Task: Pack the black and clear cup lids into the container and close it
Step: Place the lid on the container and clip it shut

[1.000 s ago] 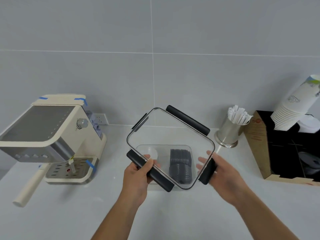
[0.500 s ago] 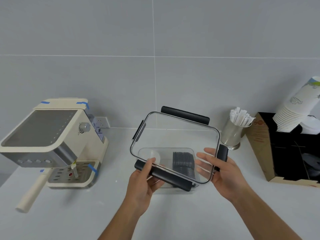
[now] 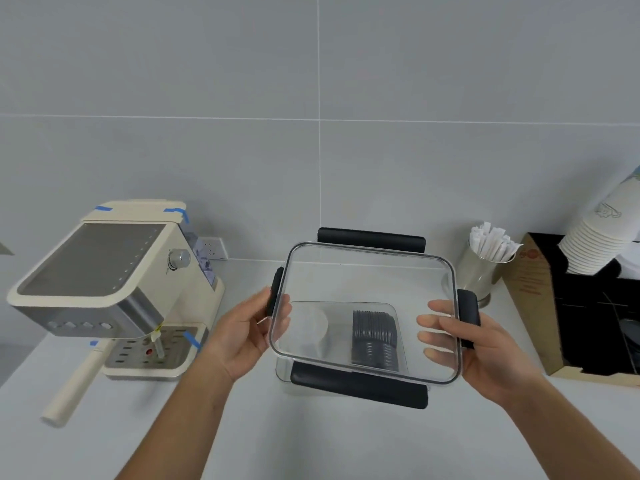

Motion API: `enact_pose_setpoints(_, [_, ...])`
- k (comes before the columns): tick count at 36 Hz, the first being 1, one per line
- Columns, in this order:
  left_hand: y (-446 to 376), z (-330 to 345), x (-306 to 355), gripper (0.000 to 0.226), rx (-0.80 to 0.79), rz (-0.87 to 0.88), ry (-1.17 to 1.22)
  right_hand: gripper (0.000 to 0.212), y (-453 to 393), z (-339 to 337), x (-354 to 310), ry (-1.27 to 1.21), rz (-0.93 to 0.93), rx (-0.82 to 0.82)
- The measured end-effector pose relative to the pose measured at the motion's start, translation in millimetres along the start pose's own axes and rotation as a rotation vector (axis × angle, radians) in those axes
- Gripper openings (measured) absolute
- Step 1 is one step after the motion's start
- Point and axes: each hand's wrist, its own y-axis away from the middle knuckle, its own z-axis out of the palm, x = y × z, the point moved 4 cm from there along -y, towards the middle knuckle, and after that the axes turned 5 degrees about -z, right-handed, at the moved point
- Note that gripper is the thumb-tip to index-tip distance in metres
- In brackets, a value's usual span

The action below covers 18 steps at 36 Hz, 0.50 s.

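Note:
I hold the clear container cover point(image 3: 367, 282), which has black latches on its four sides, above the clear container point(image 3: 282, 370) on the counter. My left hand point(image 3: 242, 336) grips its left edge by the short latch. At the right edge, my right hand point(image 3: 474, 344) holds it with fingers spread under the clear panel. Seen through the cover, a stack of black cup lids point(image 3: 374, 336) lies on its side inside the container, with clear cup lids point(image 3: 317, 327) to its left.
A cream espresso machine point(image 3: 114, 282) stands at the left with its handle toward me. A metal cup of wrapped straws point(image 3: 483, 268) is behind on the right. A cardboard organiser point(image 3: 540, 299) with stacked paper cups point(image 3: 602, 233) fills the right edge.
The cover has turned from a diagonal pose to square with the container. My left hand shifted from the front latch to the left edge; my right hand stayed on the right side.

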Motion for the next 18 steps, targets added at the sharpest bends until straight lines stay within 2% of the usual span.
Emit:
enact_pose_setpoints(4, [0.3,-1.9,8.3,0.007,0.086,0.054,-0.231,0.037,-3.7,-0.2,-5.3,0.034,0.008,-0.024])
enact_pose_setpoints(7, [-0.4,0.3,11.7,0.027,0.113,0.110,-0.305,0.037,-8.6,0.0,-6.6,0.055,0.004,-0.024])
enact_pose_setpoints(11, [-2.8,-1.5,12.4,0.018,0.174,0.157,-0.355,0.030,-17.9,-1.1,-2.1,0.069,0.021,-0.011])
enact_pose_setpoints(15, [-9.6,-7.8,13.1,0.018,0.240,0.200,-0.414,0.021,-28.8,-4.4,5.2,0.035,0.058,0.117])
enact_pose_setpoints(18, [-16.1,-13.0,13.0,0.017,0.280,0.213,-0.454,0.017,-35.7,-5.4,8.3,0.098,0.066,0.201])
